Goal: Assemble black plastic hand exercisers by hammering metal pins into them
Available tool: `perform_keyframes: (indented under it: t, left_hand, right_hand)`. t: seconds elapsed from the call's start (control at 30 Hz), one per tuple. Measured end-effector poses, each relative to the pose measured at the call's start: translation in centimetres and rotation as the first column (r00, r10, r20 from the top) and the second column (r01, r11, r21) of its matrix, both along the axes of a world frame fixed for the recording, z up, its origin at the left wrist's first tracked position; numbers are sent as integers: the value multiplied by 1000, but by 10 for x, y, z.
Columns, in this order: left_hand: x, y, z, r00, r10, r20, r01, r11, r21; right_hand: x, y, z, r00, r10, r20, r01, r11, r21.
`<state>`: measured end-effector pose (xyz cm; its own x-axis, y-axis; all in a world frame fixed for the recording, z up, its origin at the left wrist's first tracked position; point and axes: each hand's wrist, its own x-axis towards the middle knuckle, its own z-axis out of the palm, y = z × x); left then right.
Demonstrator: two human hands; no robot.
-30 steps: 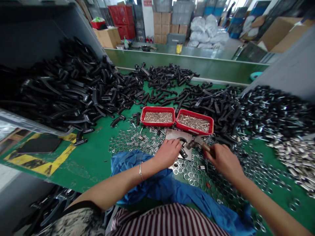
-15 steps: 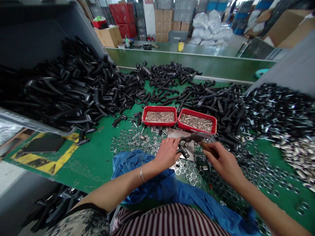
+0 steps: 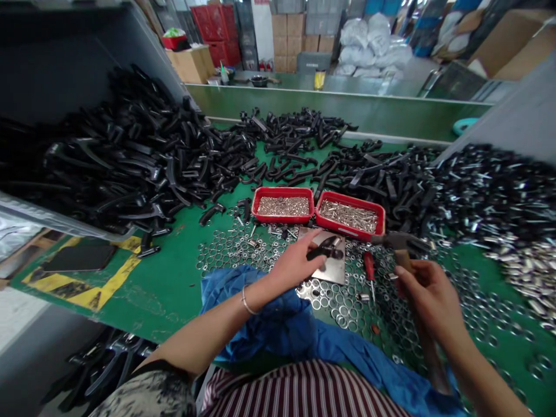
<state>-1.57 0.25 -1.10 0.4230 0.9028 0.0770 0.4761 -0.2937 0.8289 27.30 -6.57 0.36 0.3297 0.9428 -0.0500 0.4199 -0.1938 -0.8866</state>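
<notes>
My left hand [image 3: 296, 260] is closed on a black curved handle part [image 3: 329, 251], holding it over a flat metal plate [image 3: 334, 274]. To the right, my right hand [image 3: 436, 298] grips a hammer [image 3: 403, 260] by its wooden handle, near the head. The hammer head is raised and apart from the black part. Between the two hands lies a screwdriver [image 3: 369, 266] with a red handle. Loose metal rings [image 3: 343, 310] surround the plate.
Two red trays [image 3: 282, 220] [image 3: 351, 231] of small metal pieces stand behind the plate. A grey bin [image 3: 56, 217] spills black handle parts at left. Black and silver parts [image 3: 499, 191] heap up at right. Blue cloth [image 3: 313, 336] lies along the front edge.
My right hand has moved right with the hammer, away from the black part. The black part has turned in my left hand. The screwdriver now shows clearly.
</notes>
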Motion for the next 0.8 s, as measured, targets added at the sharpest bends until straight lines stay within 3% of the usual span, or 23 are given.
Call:
perform_keyframes:
  t: [0.07, 0.13, 0.23, 0.33, 0.4, 0.5, 0.57, 0.63, 0.73, 0.8]
  left_hand:
    - [-4, 9, 2, 995, 11, 98, 2, 991, -132]
    - [-8, 16, -5, 997, 71, 4, -71, 990, -120]
    - [-13, 19, -22, 967, 141, -213, -137, 990, 34]
    - [-13, 12, -31, 953, 137, -270, -109, 987, 119]
    - [-10, 7, -30, 949, 123, -291, -83, 986, 146]
    - [-5, 5, -26, 940, 92, -330, -41, 987, 158]
    - [-4, 7, -25, 937, 80, -341, -28, 988, 155]
    - [-4, 10, -25, 940, 69, -334, -19, 988, 151]
    - [-7, 12, -28, 946, 74, -315, -26, 988, 153]
    - [-8, 12, -30, 947, 79, -310, -34, 988, 147]
  right_hand:
    - [25, -1, -9, 988, -63, 137, 66, 998, -16]
    - [45, 3, -20, 927, -24, 375, 23, 1000, 8]
    - [48, 14, -32, 671, 51, 740, -167, 982, 83]
    - [21, 24, -39, 531, 253, 809, -298, 949, -101]
    - [-1, 28, -41, 482, 353, 802, -263, 931, -252]
    - [-20, 33, -37, 420, 385, 821, -170, 923, -346]
    - [-21, 38, -28, 483, 377, 791, -156, 925, -345]
    - [-22, 43, -13, 655, 311, 689, -185, 950, -253]
    - [-38, 53, 5, 917, 275, 289, -282, 959, -19]
    - [-61, 59, 5, 950, 311, -25, -307, 945, 110]
